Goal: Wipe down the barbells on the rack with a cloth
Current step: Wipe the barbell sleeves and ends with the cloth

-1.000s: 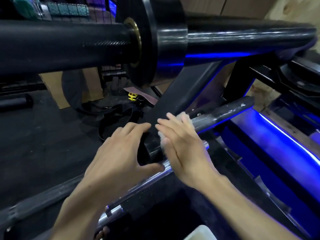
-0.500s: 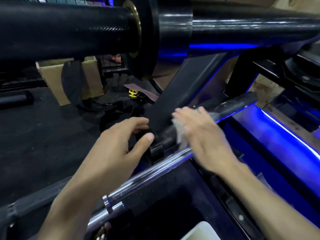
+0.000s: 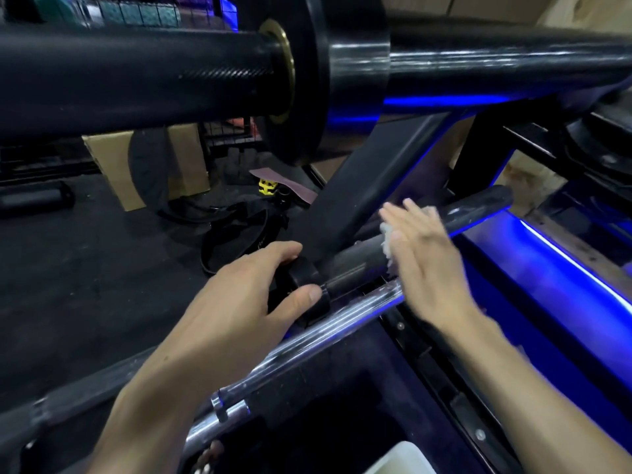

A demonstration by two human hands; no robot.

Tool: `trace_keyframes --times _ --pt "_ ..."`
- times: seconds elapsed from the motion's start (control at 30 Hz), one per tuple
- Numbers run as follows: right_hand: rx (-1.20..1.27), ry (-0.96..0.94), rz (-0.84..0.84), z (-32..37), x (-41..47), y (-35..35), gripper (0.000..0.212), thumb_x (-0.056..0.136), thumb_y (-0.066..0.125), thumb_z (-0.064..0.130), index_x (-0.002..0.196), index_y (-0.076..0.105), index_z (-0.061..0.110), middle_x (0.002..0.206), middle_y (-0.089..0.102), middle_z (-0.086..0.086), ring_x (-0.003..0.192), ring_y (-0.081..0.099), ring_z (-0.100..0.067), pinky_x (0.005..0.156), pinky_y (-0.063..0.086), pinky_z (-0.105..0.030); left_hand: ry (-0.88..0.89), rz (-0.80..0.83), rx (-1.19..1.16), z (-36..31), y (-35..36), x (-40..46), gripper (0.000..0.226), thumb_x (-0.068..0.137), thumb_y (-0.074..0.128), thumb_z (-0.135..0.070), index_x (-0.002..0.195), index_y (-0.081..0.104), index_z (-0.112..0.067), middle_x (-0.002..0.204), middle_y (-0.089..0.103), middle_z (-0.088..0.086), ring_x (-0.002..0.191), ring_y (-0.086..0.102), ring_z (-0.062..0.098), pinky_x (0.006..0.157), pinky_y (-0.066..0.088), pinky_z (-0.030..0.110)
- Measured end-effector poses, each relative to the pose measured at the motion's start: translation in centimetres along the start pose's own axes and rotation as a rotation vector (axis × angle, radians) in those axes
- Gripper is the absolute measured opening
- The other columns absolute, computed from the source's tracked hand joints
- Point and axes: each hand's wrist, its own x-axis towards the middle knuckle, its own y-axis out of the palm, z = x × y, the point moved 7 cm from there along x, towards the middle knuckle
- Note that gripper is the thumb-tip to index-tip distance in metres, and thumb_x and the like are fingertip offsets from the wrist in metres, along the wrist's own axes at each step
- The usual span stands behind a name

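Left hand [image 3: 246,292] grips the black collar [image 3: 306,280] of the lower barbell [image 3: 359,261], thumb and fingers curled round it. Right hand [image 3: 424,258], fingers straight, presses the white cloth [image 3: 388,244] onto the sleeve at 2 o'clock from the collar. Judgement: steady the bar with the left, keep the palm flat, stroke full length toward the sleeve tip [image 3: 492,200], then rotate the bar to reach the underside.
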Motion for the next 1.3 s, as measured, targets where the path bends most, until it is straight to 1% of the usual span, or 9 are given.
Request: trace_keyframes --times 0.17,0.33,0.43,0.53,0.63,0.8,0.9,1.13,1.3 --pt "0.148 -0.4 0.108 6.8 -2.7 0.9 0.046 0.103 0.034 0.019 0.132 0.068 0.006 0.143 0.063 -0.006 0.137 0.055 -0.018 0.126 0.025 -0.039 0.088 -0.047 -0.018 -0.1 -0.2 0.3 0.069 0.083 0.069 -0.061 0.143 0.036 -0.052 0.128 0.045 -0.04 0.117 0.039 -0.019 0.092 0.034 0.01" --pt "0.103 0.021 0.064 -1.4 0.4 -0.4 0.057 0.095 0.025 0.02 0.119 0.073 -0.001 0.131 0.069 -0.014 0.129 0.06 -0.031 0.122 0.027 -0.045 0.103 -0.037 0.041 -0.1 0.1 0.4 0.095 0.076 0.078 -0.062 0.152 0.022 -0.051 0.142 0.036 -0.036 0.129 0.032 -0.011 0.102 0.037 0.02" --pt "0.055 -0.105 -0.024 3.7 -0.7 0.9 0.045 0.092 0.036 0.013 0.101 0.076 -0.006 0.109 0.074 -0.019 0.109 0.067 -0.039 0.103 0.049 -0.052 0.036 -0.011 0.145 0.1 0.4 0.6 0.11 0.073 0.076 -0.07 0.157 0.009 -0.045 0.156 0.031 -0.026 0.139 0.037 0.002 0.109 0.042 0.033" --pt "0.177 -0.277 0.075 6.6 -1.6 1.2 0.047 0.101 0.033 0.022 0.119 0.074 0.008 0.131 0.069 -0.003 0.129 0.057 -0.019 0.122 0.026 -0.029 -0.007 0.017 0.231 0.1 0.7 0.7 0.11 0.074 0.075 -0.07 0.156 0.007 -0.042 0.158 0.034 -0.021 0.139 0.042 0.008 0.107 0.044 0.035" --pt "0.118 -0.149 0.146 1.2 -0.4 1.0 0.044 0.098 0.03 0.02 0.082 0.071 0.017 0.119 0.071 -0.007 0.116 0.063 -0.031 0.109 0.032 -0.035 -0.002 0.036 0.211 0.3 0.8 0.7 0.109 0.073 0.074 -0.073 0.156 0.009 -0.044 0.16 0.028 -0.026 0.142 0.037 0.005 0.109 0.04 0.031" --pt "0.033 -0.062 -0.027 1.7 -0.6 0.6 0.037 0.095 0.041 0.009 0.111 0.073 0.0 0.119 0.072 -0.016 0.11 0.062 -0.036 0.113 0.037 -0.052 0.025 -0.007 -0.011 0.4 0.0 0.3 0.079 0.082 0.054 -0.075 0.152 0.028 -0.05 0.148 0.041 -0.033 0.134 0.038 -0.007 0.108 0.038 0.027" --pt "0.227 -0.279 0.071 5.8 -2.5 1.1 0.042 0.102 0.041 0.017 0.134 0.066 0.007 0.142 0.062 -0.003 0.136 0.05 -0.017 0.122 0.026 -0.029 0.071 -0.059 -0.062 0.5 -0.3 0.3 0.065 0.088 0.054 -0.066 0.148 0.041 -0.045 0.14 0.049 -0.034 0.127 0.043 -0.014 0.103 0.039 0.019" --pt "0.142 -0.011 -0.026 -0.2 -0.4 -0.1 0.042 0.096 0.039 0.009 0.119 0.071 -0.005 0.13 0.068 -0.018 0.124 0.06 -0.036 0.118 0.025 -0.032 0.091 -0.162 -0.16 0.5 -0.9 0.3 0.04 0.092 0.061 -0.05 0.132 0.057 -0.045 0.119 0.061 -0.035 0.119 0.05 -0.013 0.096 0.042 0.018" --pt "0.282 -0.345 0.03 6.9 -2.7 0.8 0.045 0.106 0.036 0.023 0.13 0.068 0.002 0.138 0.065 -0.009 0.134 0.053 -0.018 0.122 0.031 -0.037 0.058 -0.087 -0.009 0.4 -0.2 0.6 0.061 0.092 0.049 -0.064 0.149 0.042 -0.043 0.14 0.048 -0.034 0.129 0.044 -0.009 0.106 0.041 0.024"
